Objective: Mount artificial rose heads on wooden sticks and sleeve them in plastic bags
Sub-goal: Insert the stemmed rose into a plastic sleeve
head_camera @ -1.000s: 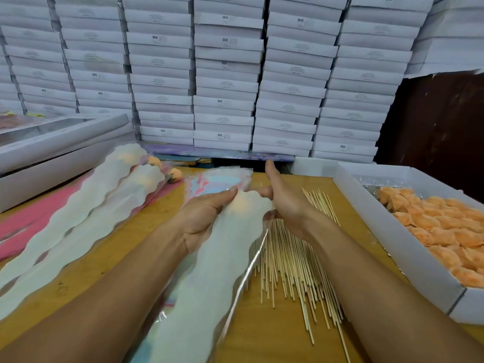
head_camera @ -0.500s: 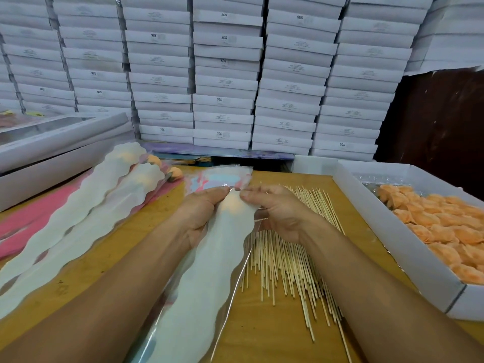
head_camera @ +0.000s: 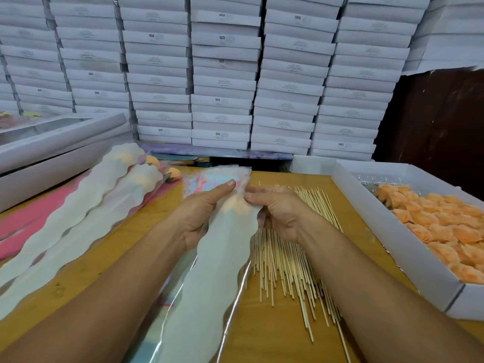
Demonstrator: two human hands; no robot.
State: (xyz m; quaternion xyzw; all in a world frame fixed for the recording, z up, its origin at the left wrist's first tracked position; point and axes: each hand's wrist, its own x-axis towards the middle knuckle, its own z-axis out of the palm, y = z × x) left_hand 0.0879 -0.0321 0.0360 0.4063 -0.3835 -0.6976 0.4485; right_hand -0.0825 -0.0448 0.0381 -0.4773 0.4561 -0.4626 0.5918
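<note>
Both hands meet at the centre of the frame, at the upper end of a long plastic sleeve [head_camera: 209, 271] with a wavy edge. The left hand [head_camera: 201, 213] grips the left side of the sleeve, thumb stretched along the top, and the right hand [head_camera: 277, 213] pinches the right edge with curled fingers. An orange rose head [head_camera: 234, 205] shows faintly through the frosted plastic between them, so the flower seems to be already inside; its stick cannot be made out.

Going from the largest thing to the smallest: a wall of stacked white boxes [head_camera: 222, 74] fills the upper part of the frame. The wooden bench [head_camera: 275, 336] takes the lower part. At the right side stands an open white tray [head_camera: 392, 239] full of loose orange rose heads [head_camera: 445, 226]. At the left lie two finished sleeved roses [head_camera: 78, 218] on pink sheets [head_camera: 23, 218]. Under the right hand a heap of thin wooden sticks [head_camera: 288, 263] spreads toward the bottom of the frame. Behind the hands, a small pile of empty coloured bags [head_camera: 214, 176] rests on the bench.

The step in hand looks like settling the rose in the top of the sleeve. To do it well, the person should probably keep the two edges level, pull the plastic evenly so the petals are not crushed, and keep the flower centred under the wavy edge. The thin film may wrinkle or slip, so a light and equal grip on both sides is wise.
</note>
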